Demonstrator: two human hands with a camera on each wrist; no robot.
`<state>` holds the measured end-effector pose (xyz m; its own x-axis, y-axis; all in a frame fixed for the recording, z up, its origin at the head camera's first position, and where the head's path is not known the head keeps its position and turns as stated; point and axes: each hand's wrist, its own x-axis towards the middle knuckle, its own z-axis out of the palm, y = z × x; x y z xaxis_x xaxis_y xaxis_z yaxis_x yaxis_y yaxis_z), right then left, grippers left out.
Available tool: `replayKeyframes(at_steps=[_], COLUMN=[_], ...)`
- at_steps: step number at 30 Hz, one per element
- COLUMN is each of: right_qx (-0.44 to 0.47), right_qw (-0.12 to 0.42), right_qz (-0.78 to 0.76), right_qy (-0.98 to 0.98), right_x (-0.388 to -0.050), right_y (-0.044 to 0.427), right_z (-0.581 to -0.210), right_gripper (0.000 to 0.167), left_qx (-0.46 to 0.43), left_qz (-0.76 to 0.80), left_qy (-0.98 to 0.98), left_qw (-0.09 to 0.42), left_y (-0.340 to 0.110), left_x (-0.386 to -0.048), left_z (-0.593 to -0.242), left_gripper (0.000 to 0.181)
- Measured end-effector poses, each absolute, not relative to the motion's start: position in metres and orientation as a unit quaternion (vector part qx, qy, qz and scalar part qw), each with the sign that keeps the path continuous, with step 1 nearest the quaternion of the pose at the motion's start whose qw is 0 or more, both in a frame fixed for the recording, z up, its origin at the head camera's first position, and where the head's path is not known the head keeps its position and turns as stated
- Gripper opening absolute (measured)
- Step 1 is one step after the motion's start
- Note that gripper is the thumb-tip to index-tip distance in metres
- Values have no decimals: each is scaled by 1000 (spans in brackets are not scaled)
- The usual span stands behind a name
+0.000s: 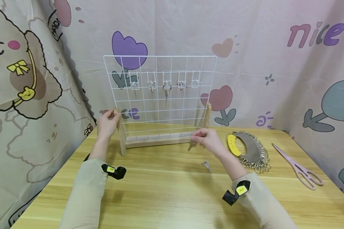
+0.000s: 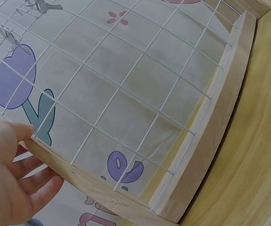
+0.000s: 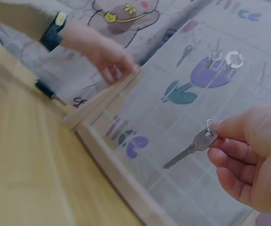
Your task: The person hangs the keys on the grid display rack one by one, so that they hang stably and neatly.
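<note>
A white wire grid rack [image 1: 160,109] stands in a wooden base, with several hooks near its top; keys [image 1: 166,92] hang on three of them. My left hand [image 1: 107,124] grips the top of the left wooden post [image 2: 95,186] between thumb and fingers. In front of the rack's lower right, my right hand [image 1: 207,139] pinches a small ring [image 3: 211,125] with a silver key [image 3: 197,147] pointing down from it. Another key [image 1: 207,166] lies on the table just below that hand.
Right of the rack lies a grey and yellow holder [image 1: 247,148] fringed with many metal rings. Pink scissors [image 1: 299,168] lie at the table's right side. A printed curtain [image 1: 177,28] hangs behind the wooden table [image 1: 149,197].
</note>
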<state>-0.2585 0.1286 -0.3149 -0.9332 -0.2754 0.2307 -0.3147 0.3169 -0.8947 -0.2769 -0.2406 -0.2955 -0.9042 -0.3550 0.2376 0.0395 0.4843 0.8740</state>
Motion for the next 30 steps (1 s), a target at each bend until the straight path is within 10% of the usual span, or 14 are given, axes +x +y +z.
replayKeyframes(at_steps=[30], right_qx=[160], right_qw=[165], right_qz=[562], right_qy=[-794], right_x=[-283], right_y=[105], right_z=[-230], right_gripper=[19], left_qx=[93], left_qz=[-499], left_qy=[-840], left_qw=[194], left_y=[-240], left_x=[-274], left_z=[-295], left_gripper=[58])
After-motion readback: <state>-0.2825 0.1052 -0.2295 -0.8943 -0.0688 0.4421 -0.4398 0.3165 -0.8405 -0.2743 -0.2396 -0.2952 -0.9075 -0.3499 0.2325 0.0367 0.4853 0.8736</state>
